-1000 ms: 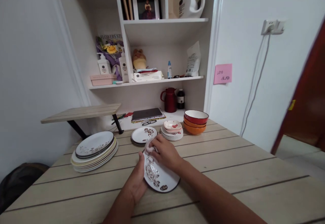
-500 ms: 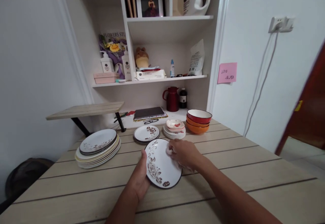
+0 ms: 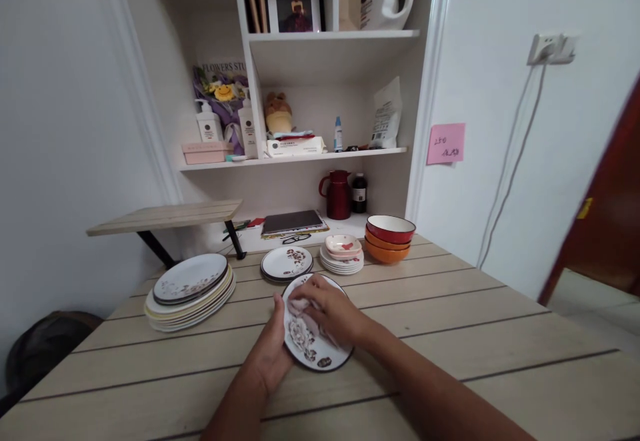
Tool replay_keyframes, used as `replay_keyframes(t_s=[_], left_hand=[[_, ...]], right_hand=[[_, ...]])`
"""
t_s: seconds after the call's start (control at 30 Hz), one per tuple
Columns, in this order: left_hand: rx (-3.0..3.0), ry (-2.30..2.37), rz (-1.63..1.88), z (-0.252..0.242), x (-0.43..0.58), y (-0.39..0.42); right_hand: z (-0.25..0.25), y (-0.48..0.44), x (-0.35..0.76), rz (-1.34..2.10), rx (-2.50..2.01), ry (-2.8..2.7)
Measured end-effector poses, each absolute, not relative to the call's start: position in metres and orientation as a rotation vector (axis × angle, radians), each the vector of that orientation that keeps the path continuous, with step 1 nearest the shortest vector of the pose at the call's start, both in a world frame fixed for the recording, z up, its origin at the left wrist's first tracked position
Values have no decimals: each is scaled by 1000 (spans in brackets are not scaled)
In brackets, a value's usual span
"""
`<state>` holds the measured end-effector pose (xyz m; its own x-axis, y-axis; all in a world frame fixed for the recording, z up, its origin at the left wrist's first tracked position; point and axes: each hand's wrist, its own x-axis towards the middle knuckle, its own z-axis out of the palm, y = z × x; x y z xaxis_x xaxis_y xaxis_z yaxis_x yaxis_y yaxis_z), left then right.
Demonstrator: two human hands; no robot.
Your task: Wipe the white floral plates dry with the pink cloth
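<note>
A white plate (image 3: 327, 354) with a dark rim and brown floral print is tilted up above the table. My left hand (image 3: 273, 347) grips its left edge, thumb on the face and the other fingers hidden behind. Pressed against the upper middle of the plate, my right hand (image 3: 325, 307) is closed on a pale, crumpled cloth (image 3: 299, 304). The hand and cloth cover part of the pattern. Just beyond lies a short stack of matching small plates (image 3: 285, 264).
Larger plates (image 3: 193, 277) are stacked at left beside a small raised shelf (image 3: 165, 217). Small dishes (image 3: 343, 247) and stacked red and orange bowls (image 3: 389, 241) stand at the back right. Behind them are a closed laptop (image 3: 293, 222), eyeglasses (image 3: 296, 239) and a red jug (image 3: 339, 195).
My right hand has moved left with the cloth, from the plate's right edge to its upper middle. My left hand keeps its hold on the plate.
</note>
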<state>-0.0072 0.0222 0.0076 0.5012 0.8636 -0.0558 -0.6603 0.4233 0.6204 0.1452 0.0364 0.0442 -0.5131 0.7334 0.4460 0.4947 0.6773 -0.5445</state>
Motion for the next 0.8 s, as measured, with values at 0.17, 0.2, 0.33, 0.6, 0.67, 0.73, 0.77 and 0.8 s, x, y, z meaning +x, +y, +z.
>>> replay_keyframes(t_s=[0.17, 0.2, 0.33, 0.6, 0.67, 0.73, 0.77, 0.8], left_hand=[[595, 420, 985, 2, -8, 24], [597, 430, 990, 2, -9, 25], [602, 457, 1007, 1, -9, 25], [603, 469, 1006, 8, -7, 21], [600, 464, 993, 12, -6, 19], [603, 458, 990, 14, -5, 17], [607, 463, 992, 15, -5, 17], [610, 473, 995, 15, -5, 17]], right_hand=[[41, 55, 164, 368, -1143, -2049], [40, 57, 169, 369, -1202, -2052], [41, 56, 184, 492, -1268, -2197], [39, 42, 154, 580, -973, -2208], [36, 43, 145, 512, -1008, -2119], [34, 47, 143, 426, -1033, -2066], [34, 49, 144, 379, -1041, -2060], [34, 51, 147, 335, -1053, -2067]])
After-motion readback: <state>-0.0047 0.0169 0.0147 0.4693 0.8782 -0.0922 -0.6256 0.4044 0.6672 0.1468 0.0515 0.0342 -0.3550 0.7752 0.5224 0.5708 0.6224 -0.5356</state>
